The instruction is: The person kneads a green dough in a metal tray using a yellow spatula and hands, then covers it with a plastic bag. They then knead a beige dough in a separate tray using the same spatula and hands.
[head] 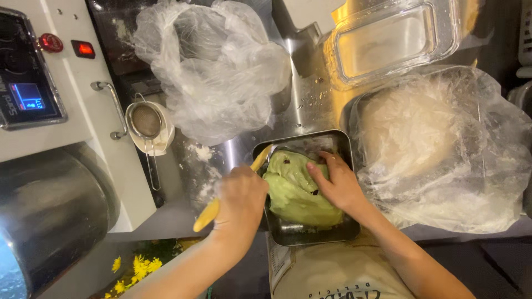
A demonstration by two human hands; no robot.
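Observation:
A lump of pale green dough [296, 194] with dark specks lies in a small square metal tray [310, 235] on the steel counter. My left hand [241, 199] is shut on a yellow-handled scraper [208, 216], whose blade end reaches into the tray's left side by the dough. My right hand [339, 182] lies flat on the right part of the dough, fingers pressing its top.
A large tub of pale dough under clear plastic [443, 144] sits right. An empty clear container [390, 39] stands behind it. A crumpled plastic bag [213, 66] lies at the back, with a small sieve in a cup [147, 124]. A white machine with steel bowl [50, 182] fills the left.

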